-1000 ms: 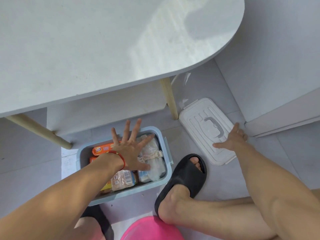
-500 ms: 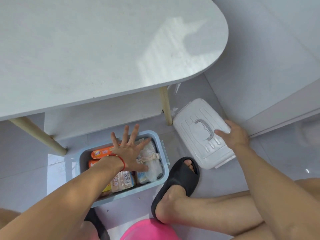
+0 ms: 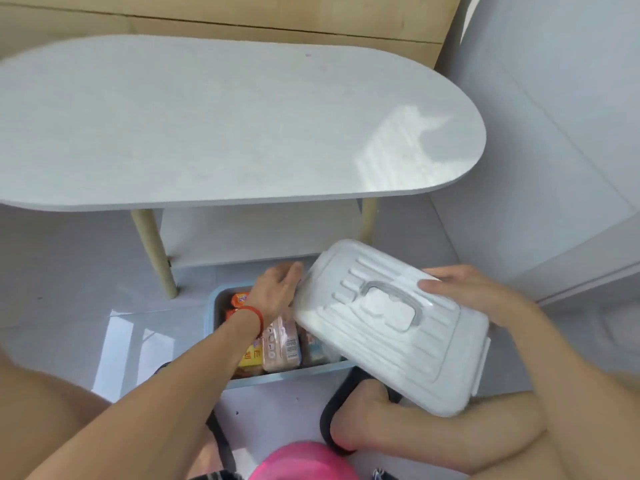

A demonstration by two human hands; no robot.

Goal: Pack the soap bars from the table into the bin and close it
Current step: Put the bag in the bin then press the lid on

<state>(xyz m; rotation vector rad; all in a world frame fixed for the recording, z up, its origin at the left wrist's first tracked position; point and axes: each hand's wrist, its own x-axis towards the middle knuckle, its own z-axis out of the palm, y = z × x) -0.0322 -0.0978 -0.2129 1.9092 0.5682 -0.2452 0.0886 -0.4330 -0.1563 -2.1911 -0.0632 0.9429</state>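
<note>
White oval tabletop (image 3: 225, 126) on pale wooden legs (image 3: 154, 252), lower shelf (image 3: 259, 233) beneath. Wood-grain panel (image 3: 242, 15) behind table. Grey tiled floor (image 3: 69, 271). Black slipper (image 3: 337, 403) on foot. Pink rounded object (image 3: 304, 462) at bottom edge.

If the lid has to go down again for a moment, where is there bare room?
The whole tabletop is bare. So is the floor left of the bin, past the table leg. It is crowded at the bin: left hand, right hand on the lid, and a sandalled foot.
</note>
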